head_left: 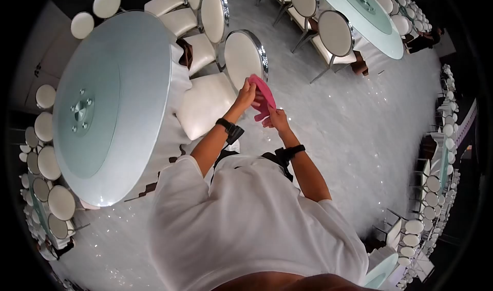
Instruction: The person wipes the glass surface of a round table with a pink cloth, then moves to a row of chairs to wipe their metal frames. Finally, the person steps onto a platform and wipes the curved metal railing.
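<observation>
A pink cloth [263, 97] is stretched between my two hands, above the grey floor and beside a white-backed chair [243, 60]. My left hand [247, 95] grips its upper left edge, with some fingers behind it. On the lower right side, my right hand [278, 120] pinches the cloth near its edge. Part of the cloth hangs down between the hands. Black bands are on both wrists.
To the left stands a round glass-topped table [138, 85] with chairs around it. Another glass-topped table [382, 36] with chairs is at the upper right. A person [423, 42] in dark clothes is beyond it. More chairs line the right side.
</observation>
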Available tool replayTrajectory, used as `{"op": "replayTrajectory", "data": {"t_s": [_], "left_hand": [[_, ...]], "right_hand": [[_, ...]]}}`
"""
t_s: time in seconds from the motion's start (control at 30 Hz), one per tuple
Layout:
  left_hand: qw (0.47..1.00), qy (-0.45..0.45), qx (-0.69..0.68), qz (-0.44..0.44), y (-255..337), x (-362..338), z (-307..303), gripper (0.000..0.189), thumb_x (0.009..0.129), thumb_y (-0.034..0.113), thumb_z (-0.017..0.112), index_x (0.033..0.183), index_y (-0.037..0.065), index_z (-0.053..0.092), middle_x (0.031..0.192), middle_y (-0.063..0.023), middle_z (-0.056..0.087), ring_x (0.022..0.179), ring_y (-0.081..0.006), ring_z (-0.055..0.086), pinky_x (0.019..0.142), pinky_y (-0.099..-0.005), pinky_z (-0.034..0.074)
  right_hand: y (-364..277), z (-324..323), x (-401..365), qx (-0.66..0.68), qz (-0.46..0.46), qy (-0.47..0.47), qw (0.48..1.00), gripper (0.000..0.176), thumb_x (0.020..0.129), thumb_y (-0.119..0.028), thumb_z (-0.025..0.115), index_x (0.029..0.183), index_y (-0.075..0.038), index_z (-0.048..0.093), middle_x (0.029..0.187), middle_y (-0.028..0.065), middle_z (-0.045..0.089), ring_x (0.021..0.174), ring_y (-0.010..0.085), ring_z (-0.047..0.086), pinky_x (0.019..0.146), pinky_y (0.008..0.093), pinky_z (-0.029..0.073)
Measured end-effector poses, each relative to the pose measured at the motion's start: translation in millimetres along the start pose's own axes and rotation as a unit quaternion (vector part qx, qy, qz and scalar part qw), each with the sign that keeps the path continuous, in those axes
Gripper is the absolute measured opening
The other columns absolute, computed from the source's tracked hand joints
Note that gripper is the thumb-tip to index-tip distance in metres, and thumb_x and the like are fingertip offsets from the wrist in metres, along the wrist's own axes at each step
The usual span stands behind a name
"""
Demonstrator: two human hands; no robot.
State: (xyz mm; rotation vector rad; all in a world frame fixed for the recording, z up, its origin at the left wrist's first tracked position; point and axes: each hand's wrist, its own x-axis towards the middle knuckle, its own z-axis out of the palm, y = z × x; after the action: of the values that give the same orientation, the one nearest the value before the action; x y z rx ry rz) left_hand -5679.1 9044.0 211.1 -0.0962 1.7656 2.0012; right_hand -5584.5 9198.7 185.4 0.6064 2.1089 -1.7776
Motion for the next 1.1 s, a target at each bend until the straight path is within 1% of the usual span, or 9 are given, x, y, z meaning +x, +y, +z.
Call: {"op": "replayTrajectory", "data": {"t_s": [0.17, 0.27, 0.37, 0.43, 0.53, 0.67, 0.93, 1.03, 1.1], "left_hand": [[0.998, 0.025, -0.012, 0.059, -49.5, 131.4, -16.1, 0.028, 0.108, 0.028, 0.035, 0.130, 0.012, 0.038, 0.116, -0.0096, 0.060, 0.098, -0.0189, 0.064, 0.080, -0.0340, 0.057], [0.983, 0.127, 0.002, 0.129, -35.5, 162.8, -17.2, 0.038, 0.102, 0.027, 0.041, 0.133, 0.006, 0.042, 0.117, -0.0242, 0.063, 0.112, -0.0410, 0.060, 0.098, -0.0442, 0.044], [0.959, 0.162, 0.056, 0.226, 18.3, 177.0, -14.4, 0.040, 0.102, 0.025, 0.041, 0.136, 0.004, 0.041, 0.123, -0.0246, 0.061, 0.114, -0.0398, 0.059, 0.098, -0.0424, 0.044], [0.951, 0.144, 0.088, 0.260, 40.4, 195.4, -16.1, 0.045, 0.100, 0.023, 0.045, 0.139, 0.001, 0.039, 0.131, -0.0262, 0.056, 0.122, -0.0381, 0.055, 0.104, -0.0411, 0.041], [0.866, 0.157, 0.362, 0.307, 39.9, 251.6, -22.7, 0.052, 0.095, 0.020, 0.055, 0.138, -0.005, 0.040, 0.140, -0.0260, 0.048, 0.133, -0.0447, 0.043, 0.114, -0.0472, 0.031], [0.766, 0.202, 0.500, 0.349, 38.4, 258.6, -14.0, 0.047, 0.092, 0.019, 0.054, 0.133, -0.002, 0.050, 0.136, -0.0270, 0.051, 0.137, -0.0484, 0.036, 0.111, -0.0531, 0.033], [0.716, 0.220, 0.624, 0.225, 31.8, 187.9, 48.5, 0.051, 0.091, 0.020, 0.053, 0.139, 0.002, 0.048, 0.158, -0.0229, 0.028, 0.147, -0.0411, 0.026, 0.113, -0.0603, 0.026], [0.695, 0.238, 0.656, 0.174, 37.6, 193.1, 49.4, 0.053, 0.088, 0.018, 0.053, 0.139, 0.005, 0.048, 0.158, -0.0204, 0.030, 0.148, -0.0378, 0.025, 0.113, -0.0604, 0.029], [0.712, 0.274, 0.636, 0.113, 50.8, 218.3, 43.3, 0.054, 0.087, 0.019, 0.053, 0.139, 0.007, 0.049, 0.156, -0.0206, 0.032, 0.148, -0.0379, 0.024, 0.112, -0.0606, 0.030]], "right_hand": [[-37.5, -1.6, 63.9, 0.050, -0.013, -0.017, 0.999, 0.053, 0.100, -0.049, 0.050, 0.098, 0.000, 0.071, 0.081, 0.0114, 0.074, 0.070, 0.0182, 0.071, 0.061, 0.0273, 0.052], [-51.8, -4.3, 110.6, 0.046, -0.061, 0.011, 0.997, 0.044, 0.099, -0.044, 0.054, 0.101, -0.003, 0.071, 0.092, 0.0076, 0.074, 0.082, 0.0187, 0.070, 0.071, 0.0297, 0.052], [-41.5, -6.2, 185.9, -0.045, -0.236, 0.104, 0.965, 0.037, 0.096, -0.037, 0.057, 0.105, -0.003, 0.071, 0.079, 0.0139, 0.072, 0.072, 0.0234, 0.071, 0.064, 0.0356, 0.054], [-63.2, -10.7, 202.5, -0.071, -0.236, 0.103, 0.964, 0.033, 0.094, -0.033, 0.058, 0.105, -0.004, 0.070, 0.079, 0.0166, 0.071, 0.074, 0.0286, 0.071, 0.066, 0.0400, 0.054], [-94.1, -21.5, 225.9, -0.192, -0.278, 0.107, 0.935, 0.029, 0.091, -0.028, 0.059, 0.106, -0.005, 0.068, 0.081, 0.0201, 0.070, 0.077, 0.0371, 0.069, 0.069, 0.0472, 0.053], [-59.0, -34.7, 264.4, -0.299, -0.366, 0.053, 0.880, 0.030, 0.092, -0.031, 0.058, 0.098, -0.004, 0.067, 0.087, 0.0246, 0.068, 0.078, 0.0503, 0.061, 0.072, 0.0575, 0.051], [-47.0, -88.6, 242.2, -0.375, -0.307, -0.301, 0.821, 0.053, 0.095, -0.051, 0.055, 0.075, -0.003, 0.067, 0.080, 0.0201, 0.068, 0.080, 0.0403, 0.067, 0.071, 0.0514, 0.054], [-70.8, -82.8, 265.5, -0.471, -0.393, -0.261, 0.746, 0.059, 0.094, -0.057, 0.053, 0.073, -0.004, 0.068, 0.076, 0.0197, 0.068, 0.078, 0.0395, 0.068, 0.070, 0.0506, 0.054], [-99.0, -85.3, 270.0, -0.442, -0.378, -0.263, 0.770, 0.060, 0.093, -0.058, 0.054, 0.073, -0.004, 0.068, 0.074, 0.0202, 0.067, 0.077, 0.0399, 0.068, 0.069, 0.0509, 0.054]]}}
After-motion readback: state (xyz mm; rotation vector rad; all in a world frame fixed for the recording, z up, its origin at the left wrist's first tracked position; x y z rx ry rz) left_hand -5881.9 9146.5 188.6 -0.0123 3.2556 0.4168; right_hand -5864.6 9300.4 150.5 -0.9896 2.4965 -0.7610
